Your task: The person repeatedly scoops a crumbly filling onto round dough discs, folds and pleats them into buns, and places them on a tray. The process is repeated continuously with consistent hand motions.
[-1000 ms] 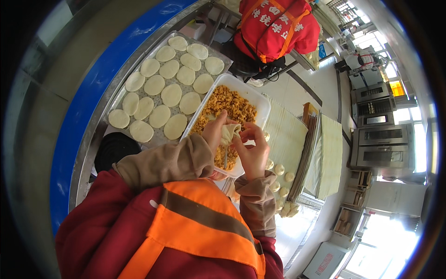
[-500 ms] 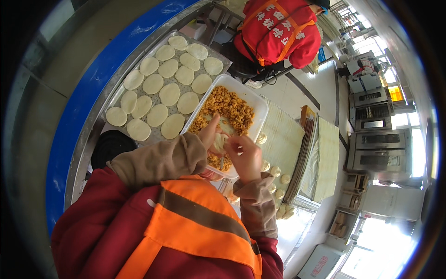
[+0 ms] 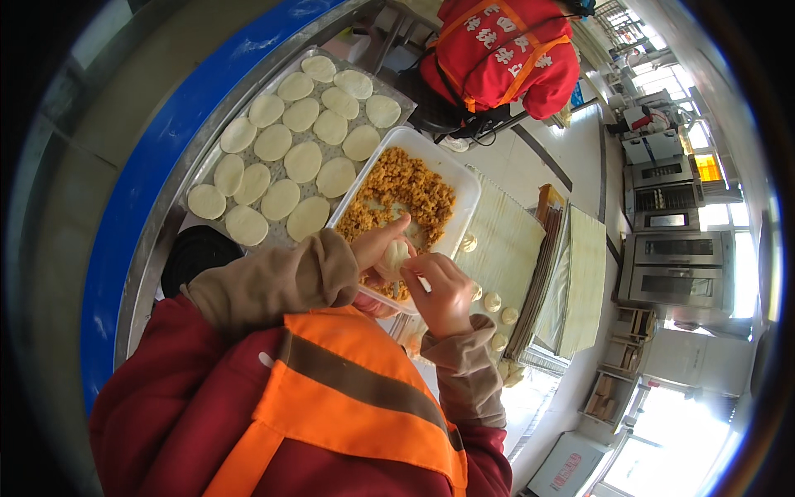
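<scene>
Above the near end of the tub [image 3: 466, 199], the left hand [image 3: 374, 243] is cupping a bun [image 3: 392, 258], seemingly for support, while the right hand [image 3: 444, 290] is pinching its edge; its folds are apparently facing up, no clear long axis. Left of the tub, dough rounds [image 3: 303, 161] are lying apart, likely against sticking.

There are nineteen dough rounds [image 3: 303, 161] and one filling tub [image 3: 466, 192].

Looking like a commercial bun-making kitchen. Showing it with pale round dough discs [image 3: 303, 162] in rows on a grey perforated metal tray [image 3: 323, 89] ahead and left of the left hand [image 3: 374, 247], a white plastic tub [image 3: 466, 195] of crumbly orange-brown filling [image 3: 406, 178] beneath it and the right hand [image 3: 441, 290], and large silver window-doored cabinets [image 3: 675, 267] far right of both.
</scene>
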Action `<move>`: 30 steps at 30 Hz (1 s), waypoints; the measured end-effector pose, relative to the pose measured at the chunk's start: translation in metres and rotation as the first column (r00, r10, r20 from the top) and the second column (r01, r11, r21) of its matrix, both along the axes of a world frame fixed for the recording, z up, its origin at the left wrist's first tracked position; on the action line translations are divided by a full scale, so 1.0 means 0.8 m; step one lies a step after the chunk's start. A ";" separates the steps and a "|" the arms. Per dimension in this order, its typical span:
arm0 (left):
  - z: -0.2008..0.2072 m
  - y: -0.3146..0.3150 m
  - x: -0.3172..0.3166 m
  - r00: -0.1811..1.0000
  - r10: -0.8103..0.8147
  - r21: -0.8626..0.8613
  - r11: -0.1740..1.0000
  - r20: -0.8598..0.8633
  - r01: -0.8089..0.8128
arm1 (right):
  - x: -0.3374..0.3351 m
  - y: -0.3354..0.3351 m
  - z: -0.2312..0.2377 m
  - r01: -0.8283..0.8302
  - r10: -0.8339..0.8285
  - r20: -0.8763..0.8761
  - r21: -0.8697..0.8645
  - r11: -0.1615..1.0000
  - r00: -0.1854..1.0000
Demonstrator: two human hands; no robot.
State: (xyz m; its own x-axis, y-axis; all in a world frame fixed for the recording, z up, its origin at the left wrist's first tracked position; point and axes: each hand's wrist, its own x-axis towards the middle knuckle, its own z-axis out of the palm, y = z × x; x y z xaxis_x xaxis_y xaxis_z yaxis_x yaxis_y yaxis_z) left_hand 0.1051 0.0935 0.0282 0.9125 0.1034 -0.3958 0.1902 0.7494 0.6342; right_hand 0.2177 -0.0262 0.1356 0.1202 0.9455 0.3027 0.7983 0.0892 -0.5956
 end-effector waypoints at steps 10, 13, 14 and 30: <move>0.019 -0.027 0.006 0.909 0.404 -0.093 0.906 -0.107 -0.413 | -0.013 -0.004 -0.021 0.203 -0.319 -0.428 -0.294 0.934 0.845; 0.038 -0.027 -0.007 0.956 0.275 -0.117 0.951 -0.104 -0.286 | -0.016 -0.013 -0.020 0.104 -0.194 -0.448 -0.218 0.970 0.873; 0.041 -0.026 -0.009 0.971 0.204 -0.121 0.968 -0.121 -0.218 | -0.016 -0.014 -0.019 0.065 -0.135 -0.352 -0.205 0.977 0.926; 0.042 -0.054 -0.006 0.862 0.500 0.155 0.861 -0.086 -0.484 | -0.027 -0.020 -0.022 0.132 -0.295 -0.526 -0.325 0.936 0.798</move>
